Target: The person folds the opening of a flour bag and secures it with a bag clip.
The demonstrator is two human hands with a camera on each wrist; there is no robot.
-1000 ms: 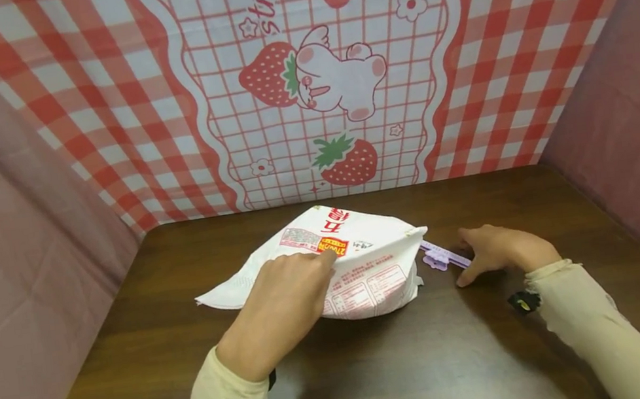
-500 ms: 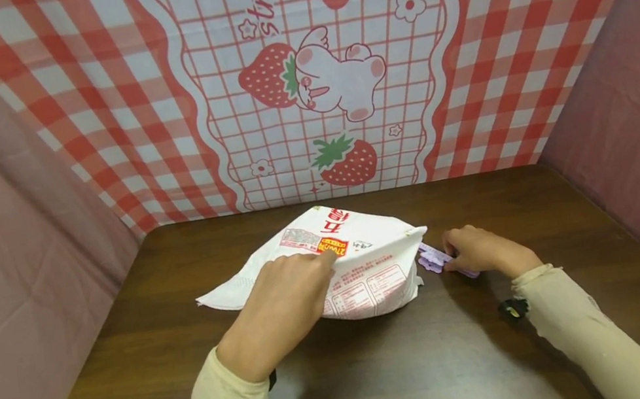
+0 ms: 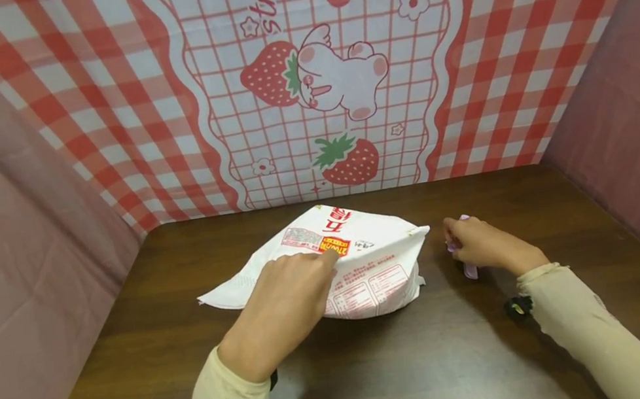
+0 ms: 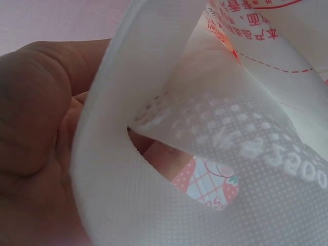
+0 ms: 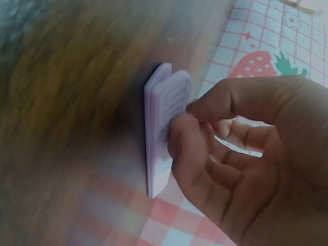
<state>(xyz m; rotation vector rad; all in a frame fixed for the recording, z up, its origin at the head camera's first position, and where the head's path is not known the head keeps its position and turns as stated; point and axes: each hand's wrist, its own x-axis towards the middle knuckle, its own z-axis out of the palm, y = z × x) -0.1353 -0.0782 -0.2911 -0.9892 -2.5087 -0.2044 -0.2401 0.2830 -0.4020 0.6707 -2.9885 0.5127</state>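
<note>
A white printed bag (image 3: 373, 276) with red lettering stands mid-table, its top edge held up by my left hand (image 3: 285, 305), whose fingers curl round it. In the left wrist view, the thumb side of that hand lies against the bag's white woven top (image 4: 154, 205), beside a slot-shaped handle hole. To the right of the bag, my right hand (image 3: 491, 246) pinches a lilac bag clip (image 3: 470, 271) between thumb and fingers. The right wrist view shows the clip's two long bars (image 5: 166, 107) slightly parted at one end, upright over the table.
A dark wood-grain table (image 3: 399, 375) carries everything. Behind it hangs a red-and-white checked cloth (image 3: 484, 75) with strawberry prints. Pink cloth (image 3: 21, 227) closes off the left side and more pink cloth (image 3: 628, 144) the right.
My right hand has closed its fingers on the bag clip, which has turned from lying slantwise beside the bag to pointing front to back. My left hand and the bag have stayed put.
</note>
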